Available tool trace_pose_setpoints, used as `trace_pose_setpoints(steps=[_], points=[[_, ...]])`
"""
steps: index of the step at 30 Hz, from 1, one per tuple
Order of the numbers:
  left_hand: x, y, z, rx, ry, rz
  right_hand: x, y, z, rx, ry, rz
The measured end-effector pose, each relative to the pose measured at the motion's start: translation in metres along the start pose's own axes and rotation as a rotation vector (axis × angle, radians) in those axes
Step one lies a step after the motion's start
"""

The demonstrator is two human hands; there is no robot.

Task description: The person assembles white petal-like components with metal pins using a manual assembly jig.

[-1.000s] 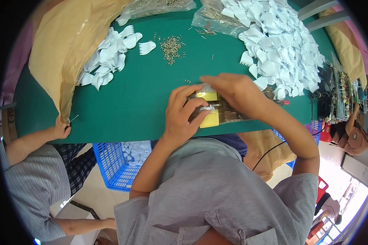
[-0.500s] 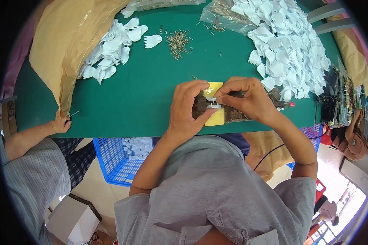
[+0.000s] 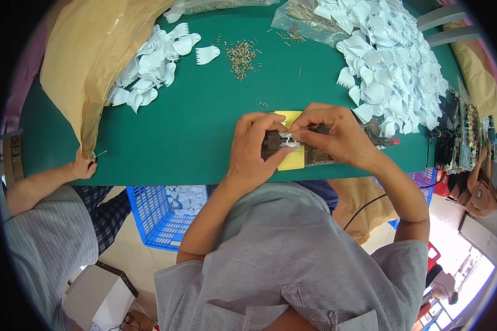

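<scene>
Both my hands meet over a dark brown metal fixture lying on a yellow pad at the table's near edge. A small white plastic clip piece sits in the fixture between my fingertips. From the left, my left hand curls around, its thumb and index finger on either side of the piece. My right hand is closed in a pinch at the piece's right end. Whatever tiny part may lie between those fingertips is hidden.
White toothed clip halves are heaped at the right and left. Small metal springs and thin pins lie beyond my hands. A co-worker's hand grips a brown paper sack. Below the table stands a blue crate.
Hardly anything differs. My hands stay at the fixture, with only slight shifts of the fingers around the white piece.
</scene>
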State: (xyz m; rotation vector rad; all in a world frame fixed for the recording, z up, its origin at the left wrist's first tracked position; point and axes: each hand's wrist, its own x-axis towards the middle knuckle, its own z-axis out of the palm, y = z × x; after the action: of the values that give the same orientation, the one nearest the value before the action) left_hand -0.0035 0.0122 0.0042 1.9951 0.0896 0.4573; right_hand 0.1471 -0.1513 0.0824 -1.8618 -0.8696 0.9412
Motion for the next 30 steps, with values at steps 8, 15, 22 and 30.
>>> trace_pose_setpoints(steps=[8, 15, 22, 30], points=[[0.001, -0.002, 0.0, -0.04, -0.009, -0.01, 0.001, 0.0, -0.002, -0.086, -0.042, -0.072], [0.003, 0.002, -0.002, 0.12, -0.014, 0.108, 0.025, 0.005, -0.014, -0.011, 0.165, -0.075], [0.0, 0.0, 0.0, 0.145, 0.008, 0.179, 0.064, 0.019, 0.004, -0.29, 0.104, -0.184], [0.002, 0.001, 0.0, 0.122, 0.013, 0.144, 0.087, 0.018, 0.013, -0.479, 0.02, -0.346]])
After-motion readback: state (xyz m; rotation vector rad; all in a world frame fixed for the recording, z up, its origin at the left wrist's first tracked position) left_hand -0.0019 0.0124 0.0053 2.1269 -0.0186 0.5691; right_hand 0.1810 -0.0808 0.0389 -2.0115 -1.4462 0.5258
